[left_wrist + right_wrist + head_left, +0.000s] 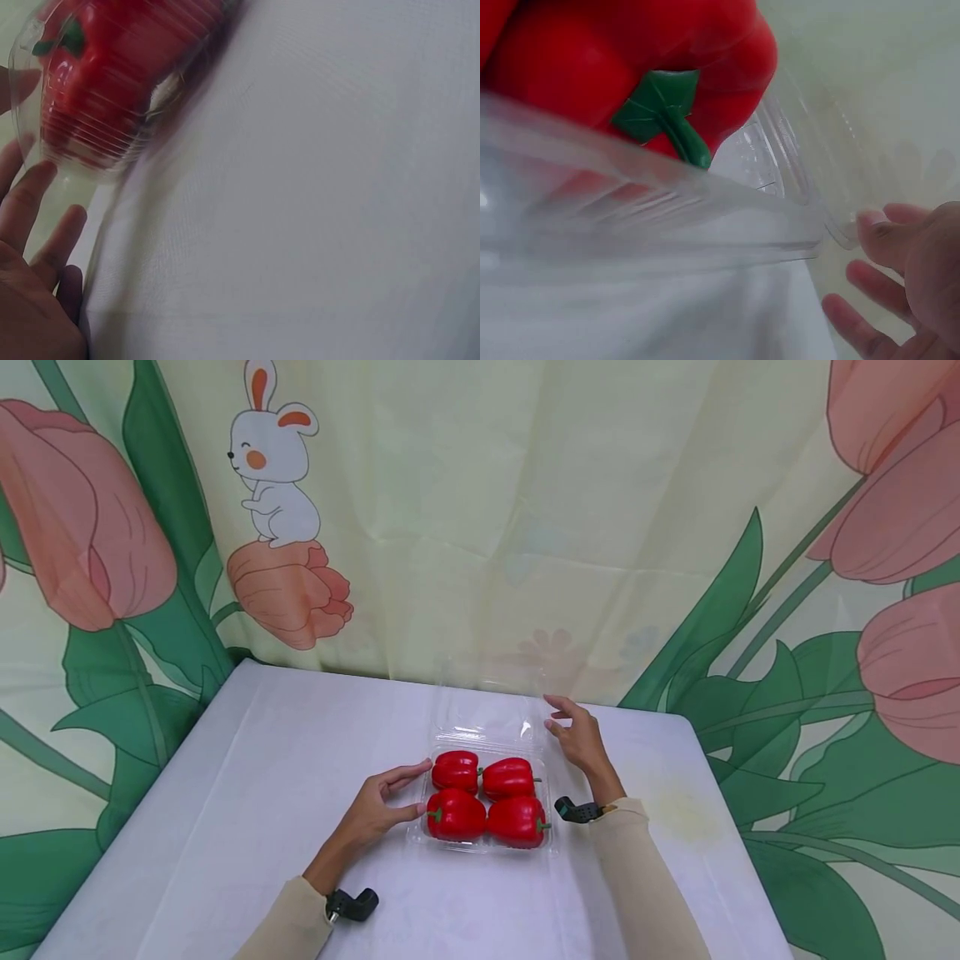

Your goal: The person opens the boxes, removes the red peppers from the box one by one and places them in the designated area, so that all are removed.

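Note:
A clear plastic clamshell container [480, 847] stands on the table with its lid [487, 710] raised at the back. Inside sit several red bell peppers [456, 815] with green stems, in two rows. My left hand [375, 806] is at the container's left side, thumb and fingers spread, tips right at its wall. The left wrist view shows these fingers [28, 199] extended beside the ribbed plastic. At the lid's right edge is my right hand [581, 739], thumb and fingers parted. In the right wrist view its thumb tip [871, 225] meets the lid's corner.
A white cloth covers the table [300, 727]. Behind it hangs a curtain [450, 510] printed with tulips and a rabbit, close to the raised lid. Both wrists wear black camera mounts [352, 905].

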A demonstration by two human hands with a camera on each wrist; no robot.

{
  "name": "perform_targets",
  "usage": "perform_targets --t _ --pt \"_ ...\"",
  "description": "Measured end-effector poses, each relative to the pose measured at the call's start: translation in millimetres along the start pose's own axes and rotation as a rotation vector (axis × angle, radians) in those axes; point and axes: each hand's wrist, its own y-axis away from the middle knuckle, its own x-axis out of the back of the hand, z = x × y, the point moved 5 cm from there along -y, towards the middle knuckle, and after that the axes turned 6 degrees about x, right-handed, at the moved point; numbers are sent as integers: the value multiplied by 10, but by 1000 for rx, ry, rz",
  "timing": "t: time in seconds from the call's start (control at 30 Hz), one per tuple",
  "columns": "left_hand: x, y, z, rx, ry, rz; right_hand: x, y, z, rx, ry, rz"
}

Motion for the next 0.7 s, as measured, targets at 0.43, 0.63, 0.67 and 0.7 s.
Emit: perform_targets --t 0.43,0.63,0.67,0.7 --pt "2 13 11 5 -13 -6 -57 -26 90 -13 21 -39" --pt "2 14 7 11 -15 -7 -61 -22 141 -53 34 -62" --pt "2 14 6 11 -17 -8 -53 -17 140 -56 36 -60" --pt "3 14 4 10 -14 -9 -42 -10 136 -59 36 -56"
